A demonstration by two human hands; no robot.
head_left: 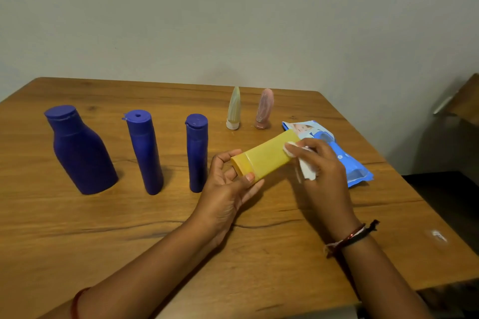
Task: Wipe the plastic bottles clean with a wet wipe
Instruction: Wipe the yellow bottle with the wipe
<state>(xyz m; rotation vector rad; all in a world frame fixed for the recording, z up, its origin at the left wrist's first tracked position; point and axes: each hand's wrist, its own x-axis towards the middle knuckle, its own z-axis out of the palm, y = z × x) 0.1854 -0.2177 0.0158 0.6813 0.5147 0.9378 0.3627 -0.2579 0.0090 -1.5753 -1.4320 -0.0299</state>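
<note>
Head view, looking down. Right fingers [298, 147] curled, pinching a white wipe [307, 169] and pressing it to the far end of a yellow tube [267, 156]. Left fingers [252, 176] and thumb wrapped round the tube's near capped end, holding it clear above the counter [129, 228]. Tube's long axis tilted, rising away to the right, from left hand [228, 189] toward right hand [324, 171]. Beyond the right hand, a blue wipe pack [357, 171]. Upright to the left, three blue bottles [80, 150]. Further back, two small tubes [234, 109], standing on their caps. Nothing blocking a stroke along the tube.
</note>
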